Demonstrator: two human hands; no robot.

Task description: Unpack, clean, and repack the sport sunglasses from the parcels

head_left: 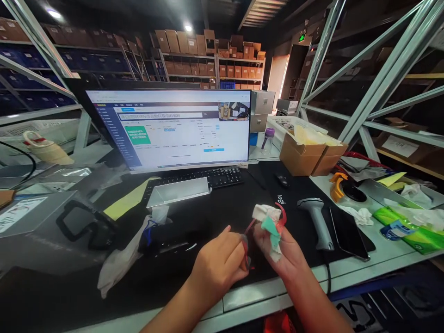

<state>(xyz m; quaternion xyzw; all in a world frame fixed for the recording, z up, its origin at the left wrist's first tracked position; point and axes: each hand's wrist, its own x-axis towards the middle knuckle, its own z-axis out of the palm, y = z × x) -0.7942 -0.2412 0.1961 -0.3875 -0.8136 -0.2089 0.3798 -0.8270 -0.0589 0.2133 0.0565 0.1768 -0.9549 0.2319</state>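
The 2 bare forearms, the left forearm point(176, 303) and the right forearm point(315, 293), reach over the near edge of the bench point(255, 298) and lean toward each other. The left hand point(220, 263) is folded in a fist, its back facing the camera. The right hand point(286, 254), just beside it, has curled fingers, which are partly hidden.

Warehouse with racks point(217, 69) of boxes point(182, 42)

Ceiling lamps point(188, 28) glare amid dimness; the edges look stretched.
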